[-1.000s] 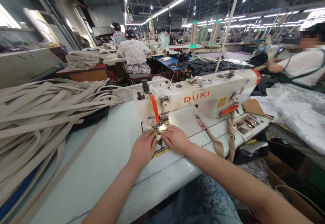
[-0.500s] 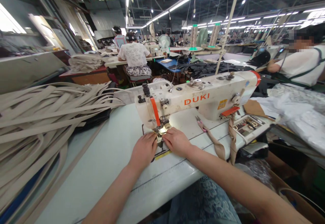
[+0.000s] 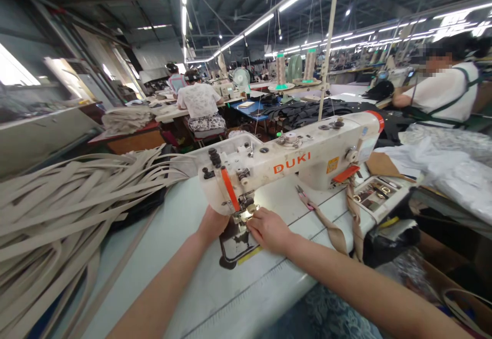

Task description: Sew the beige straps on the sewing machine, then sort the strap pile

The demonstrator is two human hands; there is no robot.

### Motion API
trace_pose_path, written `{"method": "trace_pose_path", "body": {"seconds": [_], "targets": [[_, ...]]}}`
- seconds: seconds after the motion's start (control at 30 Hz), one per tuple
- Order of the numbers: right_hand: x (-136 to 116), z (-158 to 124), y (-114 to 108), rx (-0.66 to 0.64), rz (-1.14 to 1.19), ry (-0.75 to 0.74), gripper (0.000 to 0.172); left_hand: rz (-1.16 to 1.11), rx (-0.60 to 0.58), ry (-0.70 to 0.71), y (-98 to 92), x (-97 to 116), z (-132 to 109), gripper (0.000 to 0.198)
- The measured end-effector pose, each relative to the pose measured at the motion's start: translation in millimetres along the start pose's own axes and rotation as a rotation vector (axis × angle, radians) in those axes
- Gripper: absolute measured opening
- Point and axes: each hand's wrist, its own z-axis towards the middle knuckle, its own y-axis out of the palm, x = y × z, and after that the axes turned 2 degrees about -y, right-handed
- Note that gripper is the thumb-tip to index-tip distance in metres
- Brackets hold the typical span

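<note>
A white sewing machine (image 3: pixel 292 157) marked DUKI stands before me, its needle area lit. My right hand (image 3: pixel 270 230) is at the right of the presser foot (image 3: pixel 243 221), fingers closed together over the bed. What they pinch is too small to make out. My left hand (image 3: pixel 215 223) reaches behind the left side of the machine head, which hides its fingers. Under the needle, a dark plate (image 3: pixel 236 244) with a yellow strip along its front edge shows in the table. Snips (image 3: pixel 305 198) with pinkish handles lie on the tabletop right of my hands, against a beige strap (image 3: pixel 332 231).
A heap of long beige straps (image 3: pixel 77 195) covers the left of the table (image 3: pixel 154 272). A tray (image 3: pixel 378 195) of small metal parts sits at the right end. White plastic-like material (image 3: pixel 442 159) lies beyond it. Co-workers sit ahead and at right.
My left hand has moved from the front of the needle to behind the machine head, uncovering the dark plate. My right hand stays beside the presser foot. The view has shifted slightly.
</note>
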Motion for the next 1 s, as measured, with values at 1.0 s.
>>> {"method": "trace_pose_path", "body": {"seconds": [1.0], "targets": [[-1.8,1.9,-5.1,-0.079,-0.069,-0.074,0.022,-0.069,0.030,-0.012,-9.9,37.5,-70.3,0.035]]}}
